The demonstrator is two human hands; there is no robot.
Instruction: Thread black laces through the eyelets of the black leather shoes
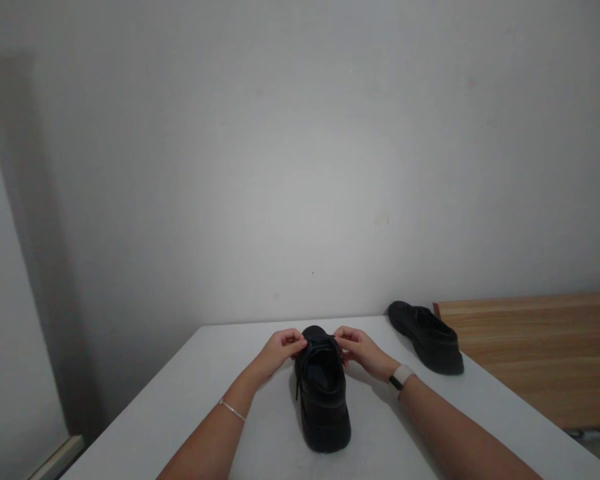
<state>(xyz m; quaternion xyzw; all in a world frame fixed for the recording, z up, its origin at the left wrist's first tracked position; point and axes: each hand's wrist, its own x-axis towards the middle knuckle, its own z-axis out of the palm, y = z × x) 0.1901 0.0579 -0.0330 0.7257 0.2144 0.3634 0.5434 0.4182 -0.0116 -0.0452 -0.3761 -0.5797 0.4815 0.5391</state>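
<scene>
A black lace-up shoe stands upright on the white table, heel towards me and toe towards the wall. On its left side, my left hand is closed, thumb and fingers pinching the black shoelace near the top of the laced part. My right hand pinches the lace from the other side, its lower fingers curled beside the shoe. One dark lace end hangs down the shoe's left flank. Exactly how much lace each pinch holds is too small to make out.
Another black shoe sits at the table's back right edge. Beyond that edge is a wood-grain board. A pale grey wall rises behind the white table. A light-coloured edge shows at lower left.
</scene>
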